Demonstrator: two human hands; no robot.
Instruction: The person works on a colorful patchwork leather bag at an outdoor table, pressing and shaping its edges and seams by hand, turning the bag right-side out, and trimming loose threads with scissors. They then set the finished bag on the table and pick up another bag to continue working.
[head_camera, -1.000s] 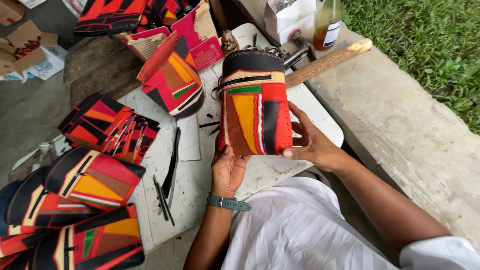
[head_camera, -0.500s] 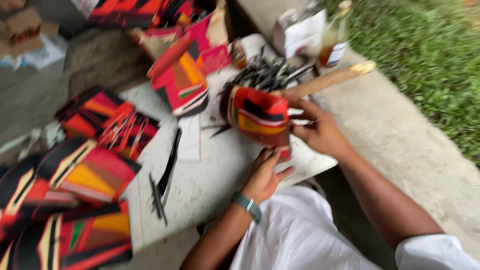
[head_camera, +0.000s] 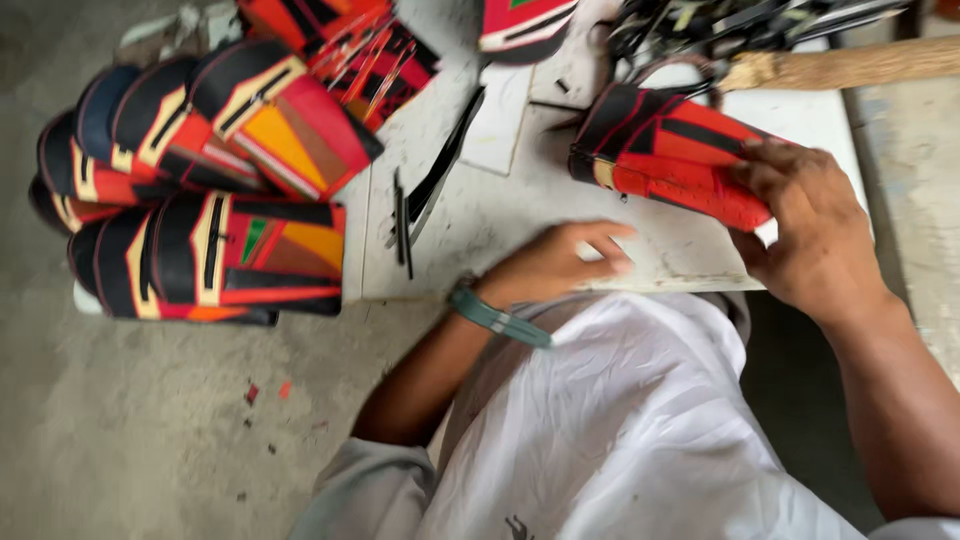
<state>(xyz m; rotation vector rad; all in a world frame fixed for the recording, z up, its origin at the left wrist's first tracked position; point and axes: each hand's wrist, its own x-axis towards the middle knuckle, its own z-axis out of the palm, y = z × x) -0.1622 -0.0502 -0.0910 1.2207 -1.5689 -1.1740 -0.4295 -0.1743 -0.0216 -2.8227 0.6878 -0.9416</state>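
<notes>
Right hand (head_camera: 800, 235) grips the red-and-black patchwork bag (head_camera: 670, 160) near the surface's (head_camera: 500, 215) far right corner, long axis running left-right, while the empty, loosely curled left hand (head_camera: 560, 262) rests nearby at the near edge.

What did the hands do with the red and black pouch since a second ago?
The pouch went from held upright to lying flat on the white board. The right hand still grips its end; the left hand let go and rests on the board. The stacked pouches at the left stayed put.
</notes>
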